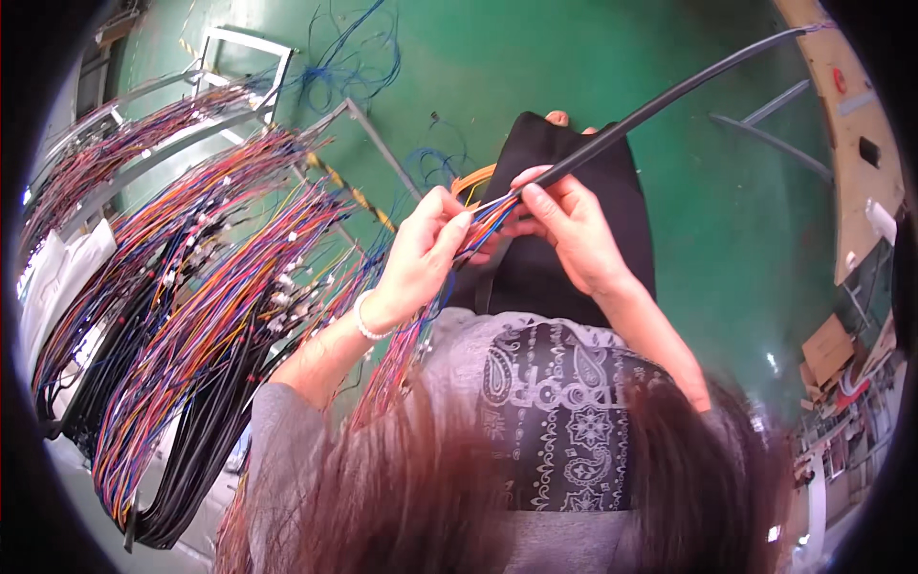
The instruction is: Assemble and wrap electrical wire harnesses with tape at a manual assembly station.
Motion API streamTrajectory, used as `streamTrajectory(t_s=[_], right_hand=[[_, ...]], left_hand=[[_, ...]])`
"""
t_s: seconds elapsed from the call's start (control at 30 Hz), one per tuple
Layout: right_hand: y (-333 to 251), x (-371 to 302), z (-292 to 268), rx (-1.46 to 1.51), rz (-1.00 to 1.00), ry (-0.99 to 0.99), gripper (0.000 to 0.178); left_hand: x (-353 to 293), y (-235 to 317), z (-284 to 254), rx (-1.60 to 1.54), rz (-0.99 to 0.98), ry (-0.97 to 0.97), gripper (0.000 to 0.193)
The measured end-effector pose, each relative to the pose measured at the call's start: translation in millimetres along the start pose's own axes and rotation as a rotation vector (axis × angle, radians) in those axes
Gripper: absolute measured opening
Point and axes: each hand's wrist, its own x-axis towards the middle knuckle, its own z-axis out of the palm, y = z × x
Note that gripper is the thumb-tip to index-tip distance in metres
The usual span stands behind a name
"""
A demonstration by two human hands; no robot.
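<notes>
A long black cable sleeve (660,103) runs from the upper right down to my hands. From its lower end comes a bunch of thin coloured wires (490,226), blue, orange and white among them. My right hand (572,230) is closed round the end of the sleeve, thumb on top. Just to its left, my left hand (427,239) pinches the wires where they leave the sleeve, with a white strand stretched between the two hands. Its wrist carries a white bead bracelet (369,316). The fingertips partly hide where the wires enter the sleeve.
Thick bundles of coloured wires (220,287) hang over metal racks (251,43) on the left. Loose blue wire (354,62) lies on the green floor (459,57). A wooden board (830,105) stands at the right edge, with cardboard pieces (828,349) below it.
</notes>
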Motion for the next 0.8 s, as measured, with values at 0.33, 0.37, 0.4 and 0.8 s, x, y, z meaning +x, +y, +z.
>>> streamTrajectory(t_s=[0.33, 0.37, 0.4, 0.8], right_hand=[[7, -6, -10, 0.176, -0.123, -0.030, 0.023], [-2, -9, -15, 0.173, -0.159, -0.021, 0.023], [-13, -12, -22, 0.225, -0.188, 0.039, 0.026], [-242, 80, -210, 0.388, -0.638, 0.315, 0.037]], left_hand=[[-35, -17, -2, 0.991, 0.366, -0.052, 0.018], [-37, -21, 0, 0.994, 0.389, -0.104, 0.018], [-34, -34, -3, 0.966, 0.373, -0.115, 0.019], [-27, -65, -13, 1.084, 0.548, -0.227, 0.020]])
